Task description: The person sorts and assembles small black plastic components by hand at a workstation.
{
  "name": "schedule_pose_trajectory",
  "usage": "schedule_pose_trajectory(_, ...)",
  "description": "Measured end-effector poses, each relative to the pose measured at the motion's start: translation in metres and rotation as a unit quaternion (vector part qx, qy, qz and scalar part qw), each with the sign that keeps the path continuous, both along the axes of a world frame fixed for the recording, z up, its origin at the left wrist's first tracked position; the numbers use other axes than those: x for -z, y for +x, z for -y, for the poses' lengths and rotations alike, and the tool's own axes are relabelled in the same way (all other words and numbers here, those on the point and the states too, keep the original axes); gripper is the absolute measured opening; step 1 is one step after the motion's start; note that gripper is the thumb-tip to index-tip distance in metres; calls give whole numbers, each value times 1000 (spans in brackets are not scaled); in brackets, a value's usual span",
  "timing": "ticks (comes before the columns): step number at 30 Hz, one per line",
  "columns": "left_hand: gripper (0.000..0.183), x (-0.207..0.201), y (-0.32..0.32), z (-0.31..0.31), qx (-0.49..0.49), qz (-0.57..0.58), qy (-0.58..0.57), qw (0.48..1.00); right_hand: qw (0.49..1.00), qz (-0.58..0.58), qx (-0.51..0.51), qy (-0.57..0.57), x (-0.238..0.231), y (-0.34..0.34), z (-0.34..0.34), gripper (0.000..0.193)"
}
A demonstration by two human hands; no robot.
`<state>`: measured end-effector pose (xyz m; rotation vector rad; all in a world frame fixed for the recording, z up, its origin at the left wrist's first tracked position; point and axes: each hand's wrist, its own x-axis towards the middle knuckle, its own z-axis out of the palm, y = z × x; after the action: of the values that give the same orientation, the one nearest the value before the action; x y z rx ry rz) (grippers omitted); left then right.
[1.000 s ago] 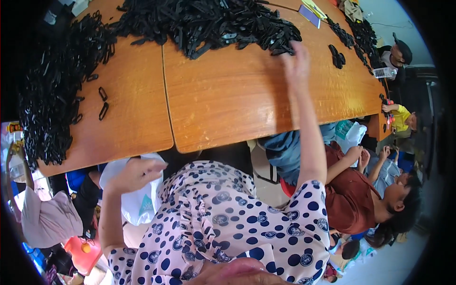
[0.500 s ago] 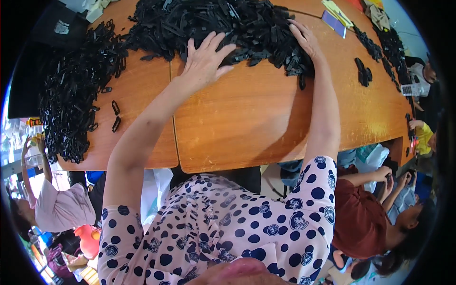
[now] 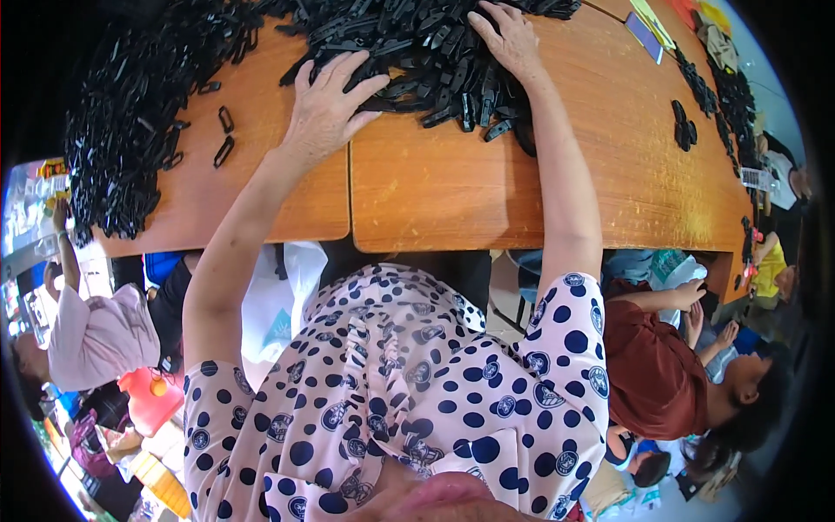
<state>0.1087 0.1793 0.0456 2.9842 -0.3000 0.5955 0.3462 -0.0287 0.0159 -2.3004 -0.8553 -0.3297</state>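
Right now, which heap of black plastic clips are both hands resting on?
The big middle heap at the table's far edge, under left hand and right hand; the left-end heap lies untouched.

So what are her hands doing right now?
Left hand: open, flat on the black plastic pieces.
Right hand: open, resting on the same pile.

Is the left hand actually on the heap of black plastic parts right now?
Touching. The head view shows the left hand lying flat with its fingertips on the near edge of the heap of black plastic parts.
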Motion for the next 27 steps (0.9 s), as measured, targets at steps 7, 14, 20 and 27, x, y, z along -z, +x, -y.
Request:
schedule_pose_trajectory(7,58,11,-80,-23,-107,38,-106,988,991,92,-101,14,-47,-68,30,26)
schedule_pose_trajectory(14,26,21,-98,-20,-170,34,-158,972,952,115,-166,-230,-53,-160,71,25)
schedule_pose_trajectory(20,11,20,-75,-13,-149,41,-105,982,941,161,-157,-251,-37,-164,63,24)
schedule_pose_trajectory(27,13,10,-59,-11,-199,-41,-137,969,898,-376,-117,196,-22,-171,50,16)
